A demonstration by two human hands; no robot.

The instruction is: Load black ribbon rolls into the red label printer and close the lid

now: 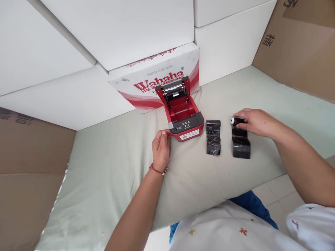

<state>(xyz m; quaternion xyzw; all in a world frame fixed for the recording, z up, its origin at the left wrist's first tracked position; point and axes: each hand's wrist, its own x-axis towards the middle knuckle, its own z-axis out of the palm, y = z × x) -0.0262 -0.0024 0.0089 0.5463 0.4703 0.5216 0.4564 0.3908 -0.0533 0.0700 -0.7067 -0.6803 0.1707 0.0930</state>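
Note:
A red and black label printer (186, 127) stands on the cloth with its lid (174, 89) tilted up and an open bay inside. At its front left corner is my left hand (161, 148), fingers closed against the edge of the casing. My right hand (252, 121), to the right, grips a black roll with a white core end (237, 121). Below that roll lie more shiny black rolls (241, 147) in a column. Between them and the printer rests another column of black rolls (213, 137), apart from both hands.
Behind the printer leans a white and red Wahaha box (154, 82) against white boxes (225, 48). Brown cardboard stands at the left (34, 174) and the right (300, 52). A pale green cloth (117, 157) covers the work surface, whose front edge is near my body.

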